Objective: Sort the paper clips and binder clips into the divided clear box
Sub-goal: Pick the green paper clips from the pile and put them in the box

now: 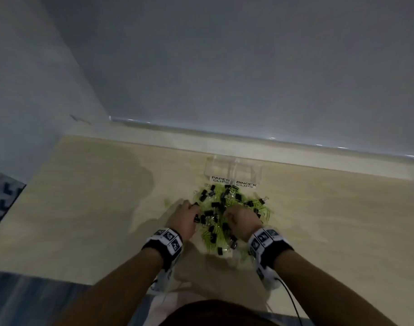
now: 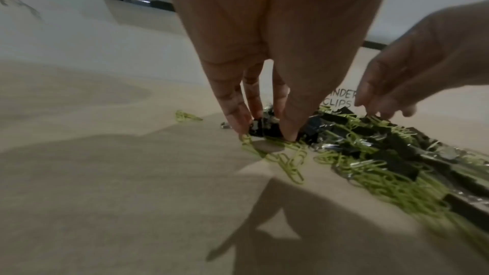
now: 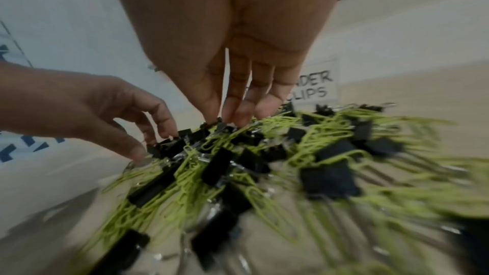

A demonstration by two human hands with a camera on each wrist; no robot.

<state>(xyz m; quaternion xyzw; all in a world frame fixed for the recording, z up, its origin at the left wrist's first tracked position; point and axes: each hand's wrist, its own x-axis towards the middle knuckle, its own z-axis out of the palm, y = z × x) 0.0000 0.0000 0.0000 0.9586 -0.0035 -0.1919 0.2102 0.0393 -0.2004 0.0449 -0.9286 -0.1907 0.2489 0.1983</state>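
A mixed pile (image 1: 227, 212) of green paper clips (image 2: 288, 160) and black binder clips (image 3: 219, 166) lies on the beige table, just in front of the divided clear box (image 1: 233, 170). The box carries the labels "PAPER CLIPS" (image 1: 221, 180) on its left half and "BINDER CLIPS" (image 1: 246, 184) on its right half. My left hand (image 2: 264, 131) is at the pile's left edge and pinches a black binder clip (image 2: 266, 125) between thumb and finger. My right hand (image 3: 221, 120) reaches down into the middle of the pile, its thumb and fingertips bunched on a black binder clip (image 3: 221, 125).
A few green paper clips (image 2: 186, 116) lie apart to the left of the pile. The table runs to a grey wall behind the box. A patterned blue surface (image 1: 1, 198) lies beyond the table's left edge. Bare tabletop lies left and right of the pile.
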